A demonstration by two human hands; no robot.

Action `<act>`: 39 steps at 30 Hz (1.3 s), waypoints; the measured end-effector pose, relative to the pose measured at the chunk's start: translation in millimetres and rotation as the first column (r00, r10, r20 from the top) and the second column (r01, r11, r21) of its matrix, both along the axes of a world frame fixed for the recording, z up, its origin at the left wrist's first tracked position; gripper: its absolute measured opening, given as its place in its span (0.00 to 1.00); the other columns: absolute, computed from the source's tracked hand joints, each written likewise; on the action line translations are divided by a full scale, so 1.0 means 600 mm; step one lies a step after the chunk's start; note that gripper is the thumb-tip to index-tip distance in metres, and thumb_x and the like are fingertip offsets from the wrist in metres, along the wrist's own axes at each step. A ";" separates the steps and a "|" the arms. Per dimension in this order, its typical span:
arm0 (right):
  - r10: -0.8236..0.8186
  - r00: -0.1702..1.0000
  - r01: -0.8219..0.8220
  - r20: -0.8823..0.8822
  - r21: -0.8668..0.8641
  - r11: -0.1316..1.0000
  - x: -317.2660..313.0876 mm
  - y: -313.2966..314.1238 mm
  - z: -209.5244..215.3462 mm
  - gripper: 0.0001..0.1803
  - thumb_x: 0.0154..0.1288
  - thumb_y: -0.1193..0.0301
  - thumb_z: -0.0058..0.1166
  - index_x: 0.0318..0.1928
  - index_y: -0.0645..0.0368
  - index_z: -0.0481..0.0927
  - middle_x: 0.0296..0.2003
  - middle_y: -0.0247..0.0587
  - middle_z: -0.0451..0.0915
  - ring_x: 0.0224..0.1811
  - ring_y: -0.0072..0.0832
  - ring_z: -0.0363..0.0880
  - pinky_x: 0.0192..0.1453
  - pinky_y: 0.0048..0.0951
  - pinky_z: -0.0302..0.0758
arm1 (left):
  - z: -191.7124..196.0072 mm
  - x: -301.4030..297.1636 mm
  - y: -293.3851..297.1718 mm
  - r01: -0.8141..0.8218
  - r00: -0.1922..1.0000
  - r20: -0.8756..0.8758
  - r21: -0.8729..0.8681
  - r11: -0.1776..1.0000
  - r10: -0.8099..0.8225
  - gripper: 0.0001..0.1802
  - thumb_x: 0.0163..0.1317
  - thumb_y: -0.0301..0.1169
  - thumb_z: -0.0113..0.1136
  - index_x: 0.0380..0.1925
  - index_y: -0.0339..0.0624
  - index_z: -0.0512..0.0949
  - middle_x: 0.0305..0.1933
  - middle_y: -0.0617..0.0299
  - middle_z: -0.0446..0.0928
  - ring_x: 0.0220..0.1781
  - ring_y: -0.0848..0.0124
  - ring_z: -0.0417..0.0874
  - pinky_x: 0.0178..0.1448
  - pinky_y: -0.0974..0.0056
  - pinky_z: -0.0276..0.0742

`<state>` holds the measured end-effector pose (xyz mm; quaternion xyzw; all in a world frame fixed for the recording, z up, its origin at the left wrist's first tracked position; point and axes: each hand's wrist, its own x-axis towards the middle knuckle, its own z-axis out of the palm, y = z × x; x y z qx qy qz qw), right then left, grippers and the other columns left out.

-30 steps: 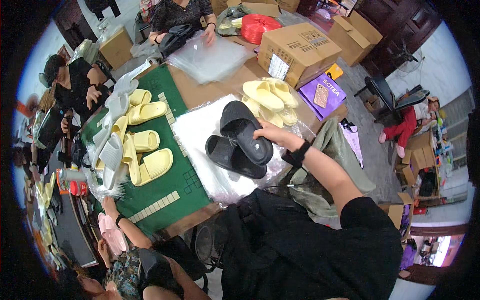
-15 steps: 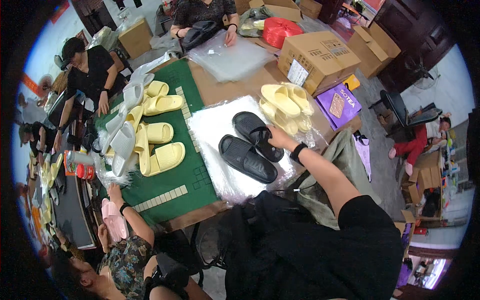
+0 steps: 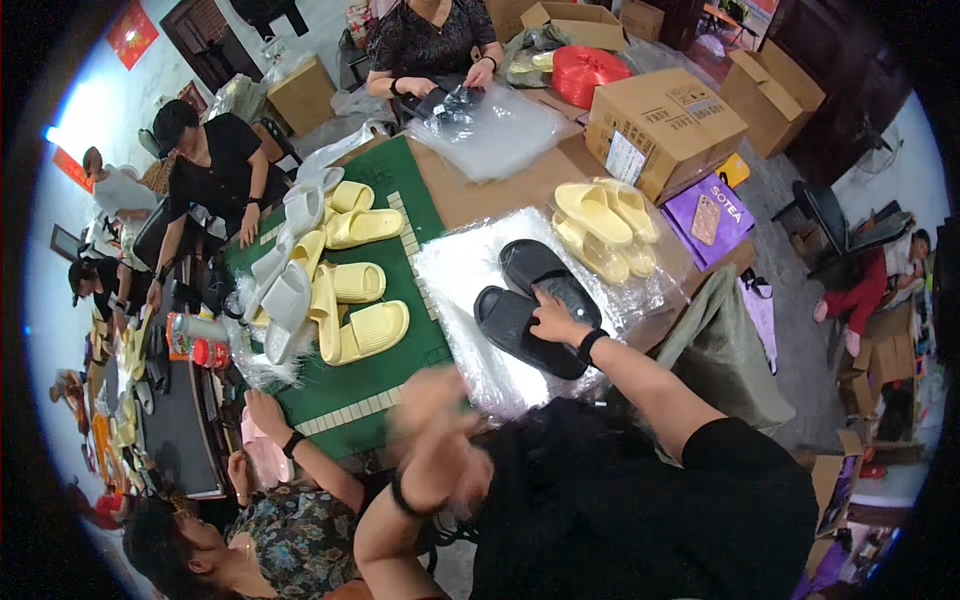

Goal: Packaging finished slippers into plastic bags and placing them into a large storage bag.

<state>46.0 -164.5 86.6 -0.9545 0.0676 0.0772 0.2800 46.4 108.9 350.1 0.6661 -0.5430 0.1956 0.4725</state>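
A pair of black slippers point(image 3: 508, 318) lies side by side on a stack of clear plastic bags point(image 3: 460, 260). My right hand point(image 3: 562, 322), a black band at its wrist, reaches over them from the right. Its index finger is stretched out and touches the slippers where the two meet; the other fingers are partly bent, with nothing gripped. Low in front of my body, my left hand point(image 3: 432, 415) is raised near the table's front edge. Motion blurs its fingers, so I cannot see whether it holds anything.
Pale yellow slippers point(image 3: 600, 220) sit right of the bags. Yellow slippers point(image 3: 370, 330) and grey slippers point(image 3: 290, 300) lie on the green mat point(image 3: 400, 180). A cardboard box point(image 3: 665, 130) stands far right. Beside me on the left, a seated person holds a pink slipper point(image 3: 265, 450).
My left hand has come into view, blurred. My right hand has moved from the far slipper's strap side to the footbeds, and the slippers now lie closer together. The whole view has shifted.
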 end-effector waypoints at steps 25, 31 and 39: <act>-0.286 0.949 0.309 -0.132 0.219 0.925 -0.070 0.044 0.009 0.23 0.48 0.64 0.54 0.37 0.75 0.75 0.58 0.68 0.58 0.59 0.55 0.59 0.62 0.38 0.60 | -0.508 -0.052 -0.125 -0.045 0.997 0.048 0.998 0.045 -0.065 0.28 0.59 0.57 0.39 0.51 0.57 0.73 0.61 0.50 0.64 0.65 0.40 0.52 0.64 0.34 0.29; -0.555 0.832 0.384 0.004 0.717 0.581 -0.146 -0.032 0.054 0.16 0.53 0.75 0.48 0.41 0.74 0.74 0.40 0.52 0.78 0.47 0.35 0.73 0.52 0.30 0.66 | -0.461 -0.048 -0.134 -0.088 0.996 0.079 0.965 0.247 0.047 0.33 0.60 0.52 0.39 0.63 0.47 0.58 0.68 0.48 0.50 0.69 0.41 0.41 0.66 0.36 0.31; -0.335 0.879 0.468 -0.339 0.747 0.471 -0.267 -0.113 0.164 0.12 0.57 0.76 0.50 0.42 0.68 0.77 0.38 0.32 0.78 0.37 0.20 0.73 0.43 0.23 0.70 | -0.418 -0.003 -0.135 -0.147 0.968 0.050 0.908 0.392 0.246 0.42 0.58 0.53 0.46 0.62 0.32 0.53 0.67 0.46 0.51 0.68 0.52 0.50 0.68 0.44 0.40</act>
